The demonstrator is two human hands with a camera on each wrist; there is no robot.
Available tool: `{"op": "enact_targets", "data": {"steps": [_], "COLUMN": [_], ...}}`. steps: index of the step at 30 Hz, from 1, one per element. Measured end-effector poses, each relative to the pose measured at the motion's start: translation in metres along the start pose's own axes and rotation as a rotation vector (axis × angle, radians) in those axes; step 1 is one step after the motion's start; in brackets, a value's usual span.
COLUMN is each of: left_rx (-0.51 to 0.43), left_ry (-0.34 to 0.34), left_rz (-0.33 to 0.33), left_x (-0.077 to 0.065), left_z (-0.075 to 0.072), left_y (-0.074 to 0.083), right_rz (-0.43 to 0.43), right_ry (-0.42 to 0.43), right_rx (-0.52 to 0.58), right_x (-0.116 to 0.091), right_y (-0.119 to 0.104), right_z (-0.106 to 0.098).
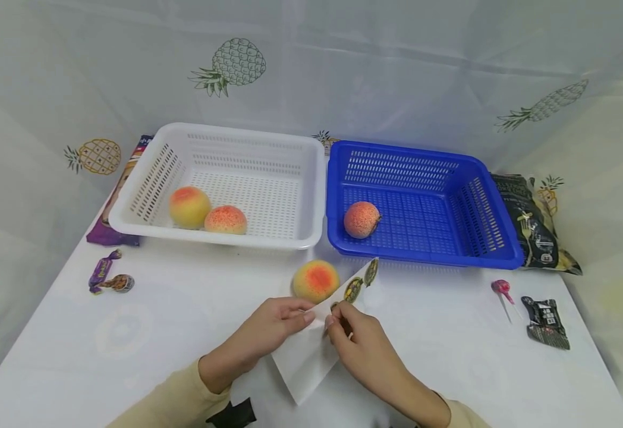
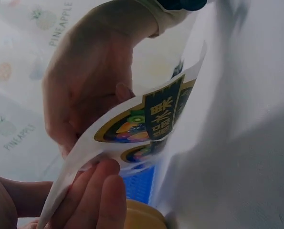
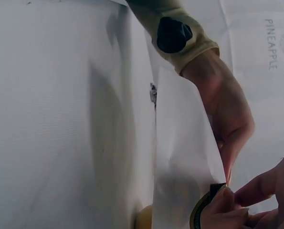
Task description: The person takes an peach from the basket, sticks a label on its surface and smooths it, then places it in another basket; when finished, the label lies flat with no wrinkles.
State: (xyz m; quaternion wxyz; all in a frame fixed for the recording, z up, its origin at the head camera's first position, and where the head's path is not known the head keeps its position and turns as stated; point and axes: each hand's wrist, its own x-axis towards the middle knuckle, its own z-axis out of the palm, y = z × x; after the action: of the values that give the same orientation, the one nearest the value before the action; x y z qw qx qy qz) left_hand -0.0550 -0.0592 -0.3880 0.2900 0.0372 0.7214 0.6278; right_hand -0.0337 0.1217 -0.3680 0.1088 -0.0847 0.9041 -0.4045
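Note:
A white sheet of fruit stickers (image 1: pixel 306 368) is held tilted above the table's front part. My left hand (image 1: pixel 268 330) grips its left edge between thumb and fingers. At the sheet's printed edge my right hand (image 1: pixel 367 351) pinches a sticker, and the right wrist view shows the dark-bordered sticker (image 3: pixel 197 213) by its fingertips. Fruit pictures and dark lettering mark the sticker (image 2: pixel 127 128) in the left wrist view. Just beyond the sheet lies a yellow-red peach (image 1: pixel 315 280), partly covered by it.
A white basket (image 1: pixel 252 241) holds two peaches (image 1: pixel 189 207). The blue basket (image 1: pixel 424 257) beside it contains one reddish fruit (image 1: pixel 362 220). Wrapped candies (image 1: pixel 101 270) lie left; lollipops (image 1: pixel 501 287) and a black packet (image 1: pixel 546 321) lie right. Snack bags (image 1: pixel 531 223) flank the baskets.

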Motion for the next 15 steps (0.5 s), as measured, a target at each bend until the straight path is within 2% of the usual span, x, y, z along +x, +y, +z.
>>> {"op": "enact_targets", "data": {"steps": [7, 15], "left_rx": [-0.102, -0.074], "left_ry": [-0.105, -0.168], "left_rz": [-0.006, -0.027], "left_x": [-0.002, -0.004], "left_z": [-0.015, -0.029], "left_y": [-0.005, -0.009], "right_rz": [0.009, 0.021], "right_ry": [-0.100, -0.215], "right_rx": [0.117, 0.185], "right_x": [-0.004, -0.007], "right_y": [0.003, 0.004], "right_z": [-0.008, -0.018]}}
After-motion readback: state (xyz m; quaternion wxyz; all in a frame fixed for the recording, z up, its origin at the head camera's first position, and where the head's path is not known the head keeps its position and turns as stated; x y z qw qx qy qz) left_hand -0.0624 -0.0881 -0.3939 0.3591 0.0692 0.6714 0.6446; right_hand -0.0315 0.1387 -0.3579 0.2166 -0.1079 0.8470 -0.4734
